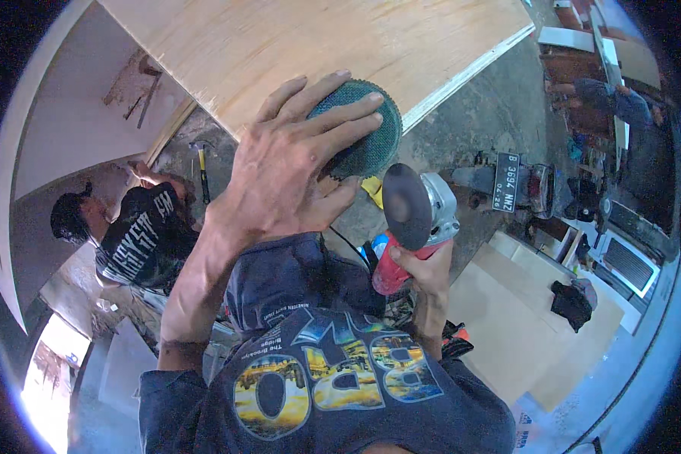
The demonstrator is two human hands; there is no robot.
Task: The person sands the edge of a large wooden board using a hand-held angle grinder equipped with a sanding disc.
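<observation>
A round dark green mesh disc (374, 150) with a jagged rim is in my left hand (276, 163). The fingers lie across its face and the thumb is at its lower edge. My right hand (431, 274) is wrapped round the red body of an angle grinder (390, 274), to the right of and below the disc. A dark flat disc (407, 206) is mounted on the grinder's head, beside its silver gear housing (442, 203). The green disc and the grinder are apart. Part of the grinder's body is hidden behind its disc and my fingers.
A large pale plywood panel (318, 38) lies ahead. At left a co-worker in a black shirt (147, 234) crouches near a yellow-handled hammer (203, 172). A motorcycle (539, 189) stands at right. Pale sheets (499, 310) lie nearer, with a black cloth item (571, 304).
</observation>
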